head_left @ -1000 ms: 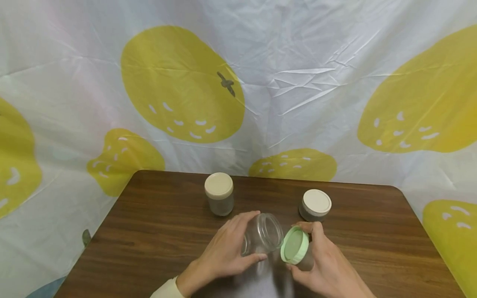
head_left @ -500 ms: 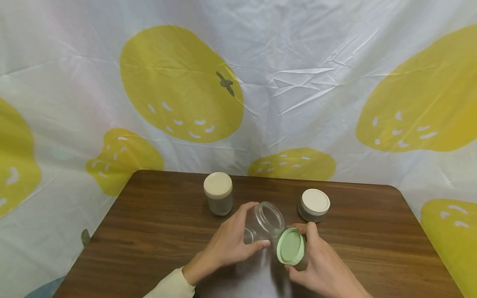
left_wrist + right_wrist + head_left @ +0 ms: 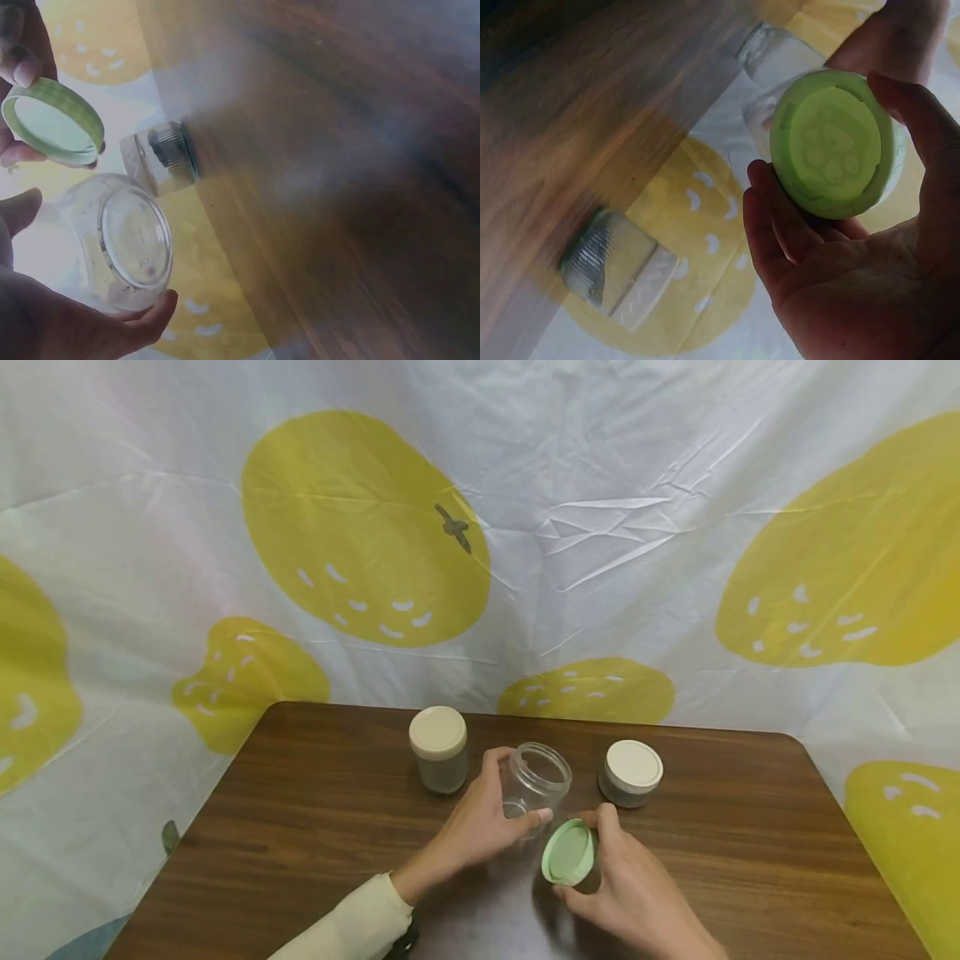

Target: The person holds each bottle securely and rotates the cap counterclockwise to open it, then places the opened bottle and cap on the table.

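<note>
My left hand [image 3: 483, 822] grips a clear jar [image 3: 542, 787] from its left side, thumb in front and fingers behind. The jar has no lid on it, and its mouth leans up and to the right. Between thumb and fingers, my right hand [image 3: 633, 885] holds a light green screw lid [image 3: 568, 853] by its edge, below and to the right of the jar. In the left wrist view the jar's round base [image 3: 139, 236] faces the camera, with the lid [image 3: 60, 124] beyond it. The right wrist view shows the lid [image 3: 836, 146] overlapping part of the jar.
A taller jar with a cream lid [image 3: 438, 733] stands at the back left of the brown wooden table [image 3: 315, 827]. At the back right is a short jar with a white lid [image 3: 633, 766]. A lemon-print cloth [image 3: 600, 568] hangs behind the table.
The jar has moved away toward the back of the table and tipped more upright in my left hand. My right hand has shifted slightly left with the lid, now farther from the jar's mouth.
</note>
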### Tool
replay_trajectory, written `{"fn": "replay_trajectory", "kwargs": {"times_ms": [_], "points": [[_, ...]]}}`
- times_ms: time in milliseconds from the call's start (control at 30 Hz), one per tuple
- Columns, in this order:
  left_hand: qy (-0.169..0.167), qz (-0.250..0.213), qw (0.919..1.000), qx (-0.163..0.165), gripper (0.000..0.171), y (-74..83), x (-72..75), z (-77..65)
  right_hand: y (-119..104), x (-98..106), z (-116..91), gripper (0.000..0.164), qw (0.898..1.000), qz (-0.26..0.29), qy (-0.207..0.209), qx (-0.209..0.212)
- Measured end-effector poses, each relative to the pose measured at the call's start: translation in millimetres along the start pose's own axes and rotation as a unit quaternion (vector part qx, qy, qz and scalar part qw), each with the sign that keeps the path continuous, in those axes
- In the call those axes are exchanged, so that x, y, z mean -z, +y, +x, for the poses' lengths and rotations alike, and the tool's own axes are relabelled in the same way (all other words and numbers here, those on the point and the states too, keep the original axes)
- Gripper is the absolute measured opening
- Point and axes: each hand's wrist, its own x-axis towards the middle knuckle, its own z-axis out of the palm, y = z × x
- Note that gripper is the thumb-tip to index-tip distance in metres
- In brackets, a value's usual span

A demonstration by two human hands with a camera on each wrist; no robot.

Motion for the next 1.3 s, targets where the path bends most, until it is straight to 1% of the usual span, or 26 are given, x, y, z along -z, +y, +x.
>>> {"fn": "replay_trajectory", "kwargs": {"times_ms": [67, 200, 300, 367, 467, 567, 700, 933, 1167, 1300], "points": [[0.006, -0.015, 0.9998, 0.013, 0.089, -0.2, -2.0, 4.9, -1.1, -4.5, 2.2, 0.080, 1.000, 0.004, -0.004, -0.025], [0.018, -0.027, 0.9985, 0.044, 0.088, 0.4, -7.2, 14.1, -2.4, -14.6, 7.8, 0.080, 0.996, 0.010, -0.013, -0.086], [0.023, -0.031, 0.9975, 0.060, 0.089, 0.2, -13.1, 20.6, -2.9, -20.5, 11.3, 0.080, 0.992, 0.015, -0.033, -0.123], [0.022, -0.037, 0.9967, 0.069, 0.090, 0.7, -17.1, 24.0, -2.9, -23.7, 13.1, 0.080, 0.988, 0.017, -0.050, -0.142], [0.020, -0.049, 0.9960, 0.072, 0.091, 1.4, -22.6, 29.1, -2.0, -28.2, 15.6, 0.079, 0.984, 0.019, -0.071, -0.160], [0.023, -0.058, 0.9952, 0.075, 0.091, 1.4, -26.5, 34.4, -1.1, -31.7, 18.5, 0.079, 0.983, 0.014, -0.079, -0.168], [0.035, -0.065, 0.9940, 0.080, 0.090, -0.9, -31.1, 42.0, 0.7, -34.7, 23.2, 0.080, 0.982, 0.007, -0.080, -0.169], [0.046, -0.094, 0.9890, 0.105, 0.085, -5.3, -36.3, 51.0, 4.8, -39.5, 30.8, 0.076, 0.986, 0.001, -0.074, -0.150], [0.042, -0.081, 0.9900, 0.107, 0.083, -7.5, -38.7, 56.3, 6.4, -43.8, 33.6, 0.078, 0.986, -0.002, -0.074, -0.149], [0.044, -0.084, 0.9896, 0.108, 0.084, -7.6, -40.8, 57.3, 6.9, -45.3, 34.9, 0.079, 0.985, -0.007, -0.079, -0.151]]}}
